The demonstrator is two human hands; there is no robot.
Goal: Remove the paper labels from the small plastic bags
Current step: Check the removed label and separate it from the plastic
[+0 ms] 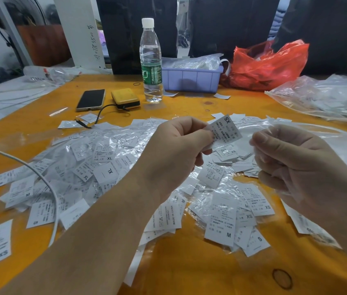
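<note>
Left hand (pixel 174 150) pinches XS label (pixel 224 130), right hand (pixel 292 165) grips emptied clear bag (pixel 262 126); extraction looks done—next, drop both, grab another.

Orange table (pixel 189 269), a dark ring mark near its front edge. Water bottle (pixel 151 60) upright at the back, white cap, green label. Just right of it, a lilac plastic bin (pixel 191 78). Red plastic bag (pixel 268 64) crumpled beside the bin. Black phone (pixel 91 99) lying flat; yellow power bank (pixel 125 98) just beside it, black cable attached. White cable (pixel 40 175) curves across the left.
</note>
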